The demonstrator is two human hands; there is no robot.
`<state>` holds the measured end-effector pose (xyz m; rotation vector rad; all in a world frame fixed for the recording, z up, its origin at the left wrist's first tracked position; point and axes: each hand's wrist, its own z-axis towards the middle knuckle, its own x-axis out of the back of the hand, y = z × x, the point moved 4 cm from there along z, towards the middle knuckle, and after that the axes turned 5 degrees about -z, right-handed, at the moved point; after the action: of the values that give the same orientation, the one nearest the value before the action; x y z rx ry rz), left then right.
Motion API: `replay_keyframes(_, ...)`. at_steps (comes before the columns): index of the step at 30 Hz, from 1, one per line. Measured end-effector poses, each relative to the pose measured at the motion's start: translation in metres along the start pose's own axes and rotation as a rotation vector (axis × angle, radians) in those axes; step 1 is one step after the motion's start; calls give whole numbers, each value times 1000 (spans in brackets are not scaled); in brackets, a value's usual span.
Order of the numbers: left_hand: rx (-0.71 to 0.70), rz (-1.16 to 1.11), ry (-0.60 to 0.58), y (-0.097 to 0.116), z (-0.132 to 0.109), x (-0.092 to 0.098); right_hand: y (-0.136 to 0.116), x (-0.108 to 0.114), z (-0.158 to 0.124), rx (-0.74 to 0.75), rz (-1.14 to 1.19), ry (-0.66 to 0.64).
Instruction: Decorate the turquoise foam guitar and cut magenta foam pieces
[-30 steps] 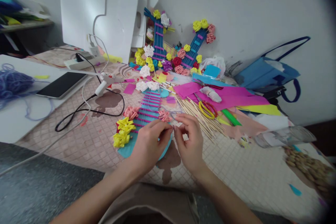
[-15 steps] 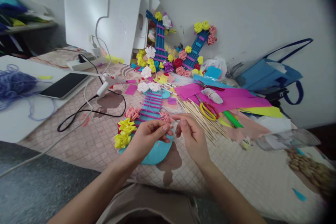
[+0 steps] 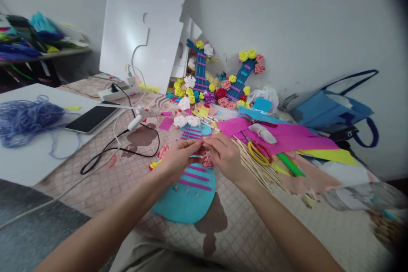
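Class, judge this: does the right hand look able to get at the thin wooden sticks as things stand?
Probably yes: the wooden sticks lie close on the outer side of the right hand, with nothing seen between. It looks busy pinching beside the left hand, though.

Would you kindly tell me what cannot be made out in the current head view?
Head view: whatever the left hand and right hand may pinch is too small and hidden by their fingers.
Head view: the turquoise board's middle is partly covered by both hands.
Head view: the purple yarn is cut off by the left edge.
Head view: the brown pile at lower right is blurred and lost in shadow.
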<state>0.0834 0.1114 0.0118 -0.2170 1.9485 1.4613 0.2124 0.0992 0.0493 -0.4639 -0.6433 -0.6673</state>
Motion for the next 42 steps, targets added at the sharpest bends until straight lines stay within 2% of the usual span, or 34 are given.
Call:
replay_keyframes(3, 70, -118, 14, 4, 9, 3, 19, -8, 13, -111, -21, 68)
replay_keyframes(5, 67, -131, 0, 8, 12, 5, 28, -10, 21, -222, 43, 81)
replay_keyframes(11, -15, -65, -41, 22, 22, 14, 41, -20, 40, -431, 345, -44)
replay_keyframes(14, -77, 69, 2, 32, 33, 23, 47, -30, 51, -485, 513, -107)
replay_keyframes(19, -229, 457, 89, 55, 53, 40, 49, -54, 73, -502, 689, -223)
replay_keyframes(22, -305, 649, 139, 66, 59, 51, 47, -68, 82, -453, 597, -242)
replay_keyframes(26, -341, 856, 175, 71, 51, 67, 54, -84, 96, -312, 293, -196)
replay_keyframes(29, -338, 1000, 204, 69, 38, 82, 74, -99, 113, -265, 80, -140)
replay_keyframes(34, -394, 1375, 384, 74, 20, 101, 108, -132, 149, -235, -133, -234)
replay_keyframes(38, -402, 1454, 465, 78, 10, 112, 112, -152, 169, -137, -155, -341)
replay_keyframes(42, -395, 1451, 480, 78, -1, 118, 113, -157, 171, -167, -249, -380)
